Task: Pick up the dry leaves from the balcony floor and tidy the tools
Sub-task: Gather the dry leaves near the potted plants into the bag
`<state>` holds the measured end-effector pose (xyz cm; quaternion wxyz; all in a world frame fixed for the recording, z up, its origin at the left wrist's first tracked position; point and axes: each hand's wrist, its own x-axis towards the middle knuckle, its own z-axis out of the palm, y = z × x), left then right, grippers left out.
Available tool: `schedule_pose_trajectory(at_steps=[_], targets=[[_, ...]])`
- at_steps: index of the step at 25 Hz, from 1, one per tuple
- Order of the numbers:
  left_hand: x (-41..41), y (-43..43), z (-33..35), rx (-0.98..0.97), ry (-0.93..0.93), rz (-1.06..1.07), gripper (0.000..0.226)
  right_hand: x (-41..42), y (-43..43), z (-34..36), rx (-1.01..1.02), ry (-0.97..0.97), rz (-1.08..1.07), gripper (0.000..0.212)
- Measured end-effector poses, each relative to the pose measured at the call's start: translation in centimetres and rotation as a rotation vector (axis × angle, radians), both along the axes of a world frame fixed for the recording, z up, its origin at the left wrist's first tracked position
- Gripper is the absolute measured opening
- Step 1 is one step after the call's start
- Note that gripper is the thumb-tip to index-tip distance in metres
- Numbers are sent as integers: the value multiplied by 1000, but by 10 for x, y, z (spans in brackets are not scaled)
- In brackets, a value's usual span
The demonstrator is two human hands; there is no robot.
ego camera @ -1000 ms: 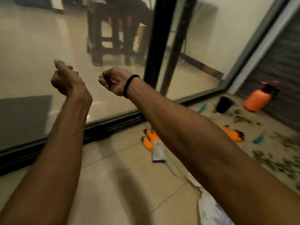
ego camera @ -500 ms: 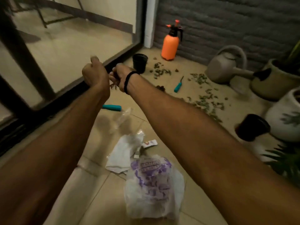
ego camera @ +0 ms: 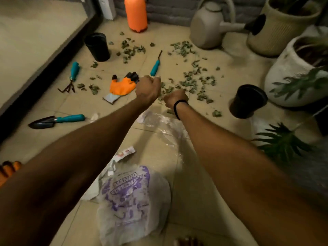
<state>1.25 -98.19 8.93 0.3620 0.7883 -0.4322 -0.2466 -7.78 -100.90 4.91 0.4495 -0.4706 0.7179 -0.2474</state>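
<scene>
Dozens of dry leaves (ego camera: 188,80) lie scattered over the balcony floor (ego camera: 106,107), thickest just beyond my hands. My left hand (ego camera: 148,89) and right hand (ego camera: 175,99) hang above them side by side, backs up and fingers curled into fists. Nothing shows in either.

I judge the leaves weightless and brittle. Pinching would crumble them, so I'd rake them together and scoop with cupped fingers. The printed plastic bag (ego camera: 133,201) close to me looks limp and would need holding open.

The trowel (ego camera: 56,119) and hand rake (ego camera: 71,75) lie to the left, and a thin tool (ego camera: 155,65) lies among the leaves. All look rigid. I'd take each by its teal handle, clear of prongs and blade.
</scene>
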Motion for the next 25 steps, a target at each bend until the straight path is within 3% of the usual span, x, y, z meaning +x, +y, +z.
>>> schedule_pose_trajectory(at_steps=[4,9,12,14,18,20,22,25], targets=[[-41,-22,-19,131,-86,-109,30,-53,19,-30,-94,-24,-136,12],[-61,-38,-60,189,-217,-226,24,-123,-3,-10,-164,189,-33,18],[-62,-40,-81,263,-267,-355,23,-163,-13,-4,-89,287,27,10],[-58,-44,-92,290,-314,-386,31,-177,-12,-12,-34,414,93,9],[-42,-56,-127,439,-401,-483,55,-175,6,-64,71,584,103,32],[-36,-59,-141,500,-446,-512,62,-171,16,-82,41,648,56,28],[-36,-60,-150,448,-487,-530,59,-167,21,-92,7,784,68,26],[-47,-48,-164,235,-391,-498,29,-154,31,-105,-81,915,106,30]])
